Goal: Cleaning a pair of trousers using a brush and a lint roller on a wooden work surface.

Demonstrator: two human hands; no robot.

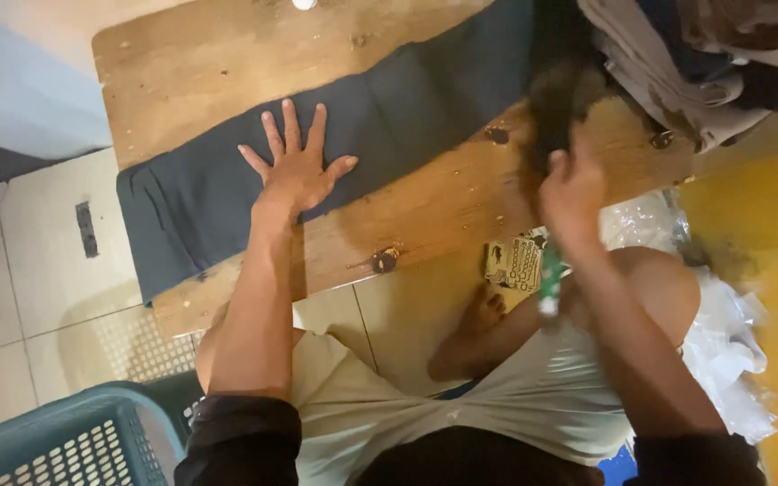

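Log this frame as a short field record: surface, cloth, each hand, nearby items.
surface: low wooden board over tiled floor
cloth: dark grey cloth spread flat along the board
left hand: left hand pressed flat on the cloth, fingers spread
right hand: right hand blurred, closed on the cloth's dark end
nearby: teal plastic basket; clothes pile; clear plastic bags

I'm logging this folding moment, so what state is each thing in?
dark cloth: spread flat across the wooden board, one end hanging over the edge.
left hand: open, palm pressed on the cloth.
right hand: closed on the cloth's far end, blurred.
plastic basket: on the floor, contents not visible.
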